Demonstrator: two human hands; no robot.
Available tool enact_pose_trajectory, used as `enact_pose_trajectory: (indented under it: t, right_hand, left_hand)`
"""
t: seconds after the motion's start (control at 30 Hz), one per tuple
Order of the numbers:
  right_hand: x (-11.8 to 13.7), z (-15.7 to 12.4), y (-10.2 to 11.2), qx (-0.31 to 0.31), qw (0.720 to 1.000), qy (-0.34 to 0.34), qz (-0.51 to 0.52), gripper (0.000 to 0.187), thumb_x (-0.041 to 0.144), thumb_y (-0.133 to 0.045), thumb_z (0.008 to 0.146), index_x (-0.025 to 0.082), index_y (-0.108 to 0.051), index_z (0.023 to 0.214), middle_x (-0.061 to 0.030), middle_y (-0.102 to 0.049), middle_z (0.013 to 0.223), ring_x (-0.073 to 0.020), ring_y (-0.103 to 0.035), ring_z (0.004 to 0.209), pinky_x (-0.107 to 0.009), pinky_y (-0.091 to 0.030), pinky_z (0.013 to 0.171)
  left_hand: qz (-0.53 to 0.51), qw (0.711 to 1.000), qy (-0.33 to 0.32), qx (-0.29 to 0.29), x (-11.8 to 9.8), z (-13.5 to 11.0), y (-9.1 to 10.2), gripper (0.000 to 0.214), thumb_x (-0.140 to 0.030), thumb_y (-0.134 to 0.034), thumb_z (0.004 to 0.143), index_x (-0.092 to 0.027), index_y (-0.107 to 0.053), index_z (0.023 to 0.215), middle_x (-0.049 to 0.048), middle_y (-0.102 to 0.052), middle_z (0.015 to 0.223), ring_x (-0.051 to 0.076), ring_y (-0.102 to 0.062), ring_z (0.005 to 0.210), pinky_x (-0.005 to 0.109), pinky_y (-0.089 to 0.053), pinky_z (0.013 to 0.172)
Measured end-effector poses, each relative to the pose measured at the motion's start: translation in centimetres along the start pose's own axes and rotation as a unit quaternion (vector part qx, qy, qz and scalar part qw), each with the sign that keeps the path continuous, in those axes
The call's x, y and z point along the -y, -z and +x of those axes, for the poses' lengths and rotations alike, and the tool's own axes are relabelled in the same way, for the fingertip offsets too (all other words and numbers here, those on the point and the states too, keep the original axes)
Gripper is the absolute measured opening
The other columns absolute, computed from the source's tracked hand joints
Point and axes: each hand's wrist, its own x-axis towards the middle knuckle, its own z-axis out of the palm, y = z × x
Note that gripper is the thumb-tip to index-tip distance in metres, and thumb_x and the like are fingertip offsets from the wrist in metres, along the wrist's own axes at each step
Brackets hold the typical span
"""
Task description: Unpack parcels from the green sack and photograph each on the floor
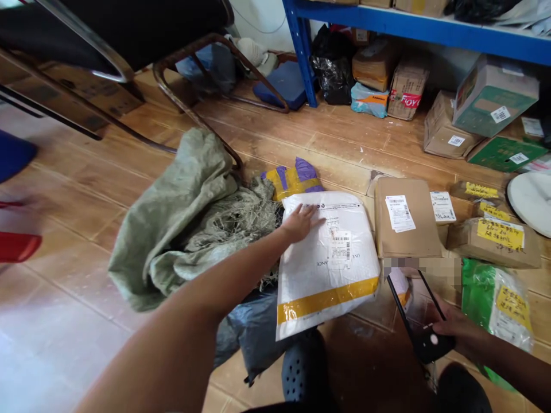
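Note:
My left hand (300,222) lies with its fingers stretched out on the upper left of a white mailing bag (318,275), which has a yellow band and a barcode label (341,250). In my right hand (451,327) is a black smartphone (419,315), its screen facing me and showing part of the white bag. The thumb rests near the lower end of the screen. A brown cardboard box (407,241) with a white label lies right of the bag. Behind the bag sits a purple parcel (293,176) wrapped in yellow tape. A grey-green woven sack (172,223) lies crumpled to the left.
A blue metal shelf (408,18) stands at the back, with several parcels below it. Taped parcels (495,241) and a green-and-white bag (499,304) lie at the right. A metal-framed chair (172,86) stands at the upper left. A dark grey bag (258,327) lies near my shoe (303,367).

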Motion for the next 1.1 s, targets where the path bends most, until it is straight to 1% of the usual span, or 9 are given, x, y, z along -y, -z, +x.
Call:
enact_pose_trajectory:
  t: [0.07, 0.13, 0.23, 0.3, 0.47, 0.6, 0.73, 0.9, 1.1]
  right_hand:
    - [-0.2, 0.1, 0.0, -0.015, 1.000, 0.001, -0.010, 0.093, 0.040, -0.093, 0.062, 0.028, -0.055, 0.146, -0.0077, -0.078, 0.113, -0.0245, -0.075, 0.080, -0.031, -0.057, 0.069]
    - [-0.4, 0.1, 0.0, -0.030, 0.999, 0.003, -0.015, 0.090, 0.042, -0.092, 0.061, 0.028, -0.058, 0.144, -0.0083, -0.078, 0.116, -0.0274, -0.074, 0.089, -0.033, -0.059, 0.075]
    - [-0.9, -0.3, 0.3, -0.038, 0.999, 0.000, -0.019, 0.085, 0.045, -0.091, 0.060, 0.028, -0.062, 0.138, -0.0088, -0.077, 0.116, -0.0289, -0.073, 0.091, -0.035, -0.058, 0.075]
    - [-1.2, -0.7, 0.6, -0.034, 0.999, -0.004, -0.016, 0.086, 0.044, -0.090, 0.061, 0.028, -0.060, 0.140, -0.0093, -0.076, 0.118, -0.0280, -0.073, 0.088, -0.035, -0.058, 0.074]
    - [-2.0, -0.7, 1.1, -0.035, 0.999, -0.030, 0.009, 0.084, 0.037, -0.092, 0.063, 0.030, -0.058, 0.139, -0.0030, -0.078, 0.103, -0.0242, -0.074, 0.085, -0.032, -0.055, 0.073]
    - [-2.1, 1.6, -0.7, 0.042, 0.999, -0.003, 0.029, 0.081, 0.033, -0.093, 0.063, 0.029, -0.060, 0.136, -0.0016, -0.078, 0.097, -0.0238, -0.074, 0.086, -0.033, -0.054, 0.076]
    - [-1.6, 4.2, -3.6, 0.142, 0.990, 0.013, 0.006, 0.093, 0.029, -0.092, 0.065, 0.031, -0.047, 0.147, -0.0041, -0.076, 0.114, -0.0246, -0.072, 0.098, -0.034, -0.053, 0.082]
    - [-1.3, 5.6, -5.4, 0.172, 0.984, 0.045, -0.016, 0.100, 0.023, -0.090, 0.067, 0.031, -0.038, 0.151, -0.0051, -0.071, 0.132, -0.0251, -0.067, 0.116, -0.040, -0.050, 0.098]
    - [-1.1, 6.2, -5.9, 0.154, 0.985, 0.075, -0.002, 0.093, 0.019, -0.086, 0.070, 0.031, -0.037, 0.149, -0.0074, -0.066, 0.139, -0.0278, -0.062, 0.127, -0.048, -0.042, 0.111]
  left_hand:
    - [-0.033, 0.994, 0.094, -0.050, 1.8, 2.1, 2.4, 0.057, -0.012, -0.049, 0.092, -0.027, -0.055, 0.147, 0.0125, -0.037, 0.165, 0.033, -0.027, 0.153, 0.055, -0.016, 0.123]
    - [-0.101, 0.961, 0.234, -0.107, 3.9, 3.1, 4.3, 0.056, -0.023, -0.049, 0.096, -0.023, -0.046, 0.152, 0.0164, -0.037, 0.163, 0.036, -0.036, 0.148, 0.054, -0.028, 0.118]
    - [-0.198, 0.880, 0.402, -0.160, 7.3, 1.9, 5.6, 0.062, -0.034, -0.035, 0.104, -0.005, -0.024, 0.158, 0.0279, -0.046, 0.151, 0.035, -0.052, 0.133, 0.046, -0.042, 0.104]
    - [-0.216, 0.859, 0.435, -0.161, 8.7, -0.2, 5.2, 0.064, -0.035, -0.030, 0.106, 0.007, -0.023, 0.154, 0.0314, -0.054, 0.138, 0.035, -0.057, 0.124, 0.045, -0.044, 0.098]
    - [-0.147, 0.899, 0.364, -0.195, 7.3, -7.0, 1.2, 0.046, -0.032, -0.049, 0.099, -0.007, -0.056, 0.137, 0.0171, -0.062, 0.124, 0.033, -0.051, 0.127, 0.047, -0.034, 0.108]
    - [-0.002, 0.941, 0.183, -0.284, 3.2, -11.7, -2.9, 0.031, -0.035, -0.051, 0.097, -0.015, -0.071, 0.110, 0.0115, -0.064, 0.096, 0.030, -0.058, 0.100, 0.043, -0.039, 0.093]
    - [0.023, 0.933, 0.011, -0.359, -1.1, -15.4, -5.6, 0.023, -0.026, -0.050, 0.099, -0.019, -0.071, 0.093, 0.0051, -0.060, 0.076, 0.023, -0.056, 0.077, 0.036, -0.038, 0.073]
    - [-0.024, 0.926, -0.064, -0.371, -4.5, -17.7, -7.1, 0.021, -0.018, -0.048, 0.099, -0.019, -0.068, 0.091, 0.0021, -0.060, 0.072, 0.020, -0.055, 0.070, 0.034, -0.038, 0.069]
    - [-0.065, 0.935, -0.100, -0.334, -5.7, -18.2, -8.4, 0.020, -0.015, -0.047, 0.097, -0.019, -0.067, 0.095, 0.0025, -0.062, 0.075, 0.019, -0.057, 0.071, 0.034, -0.042, 0.073]
